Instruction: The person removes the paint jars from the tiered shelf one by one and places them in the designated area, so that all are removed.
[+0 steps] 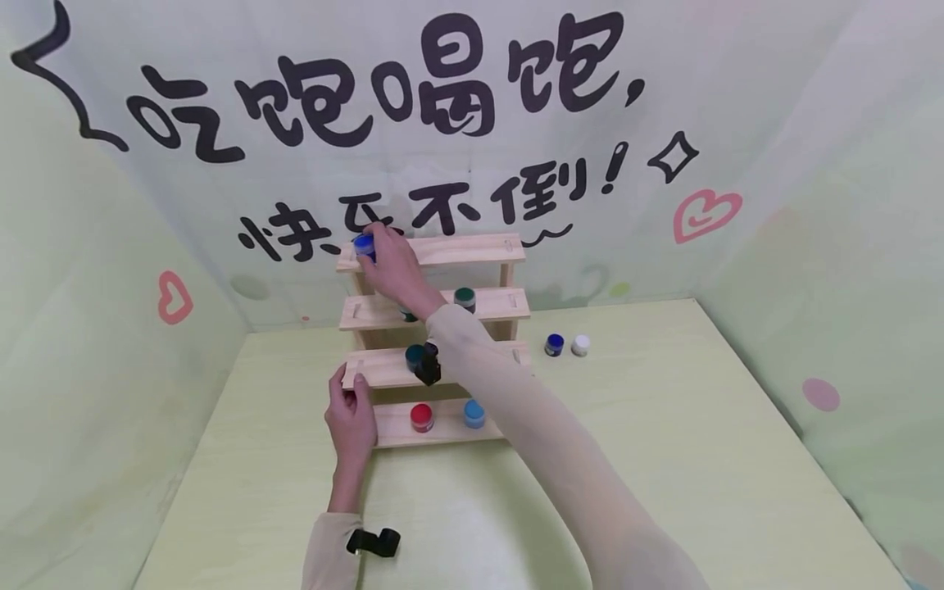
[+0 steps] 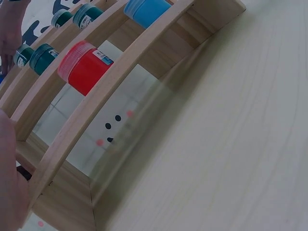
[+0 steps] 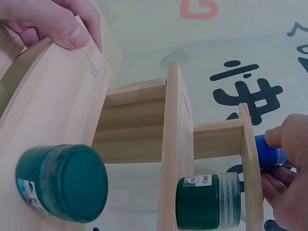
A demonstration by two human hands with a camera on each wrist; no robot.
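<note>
A wooden tiered rack [image 1: 472, 250] stands on the table. At the left end of its top shelf, my right hand [image 1: 396, 269] pinches a blue paint jar [image 1: 365, 243] between thumb and fingers; the jar [image 3: 267, 151] appears to sit on the board. My left hand [image 1: 351, 422] grips the left end of the second shelf from the bottom, its thumb on the board. Green jars [image 1: 465, 298] [image 3: 197, 203] stand on the middle shelves, one partly behind my right arm. On the bottom shelf are a red jar [image 1: 422, 417] and a light blue jar [image 1: 474, 414].
Right of the rack, a dark blue jar [image 1: 555, 345] and a white jar [image 1: 581, 345] stand side by side on the pale table [image 1: 664, 410]. Close behind the rack rises a printed cloth wall [image 1: 472, 164]. My right sleeve [image 1: 546, 426] crosses in front of the shelves.
</note>
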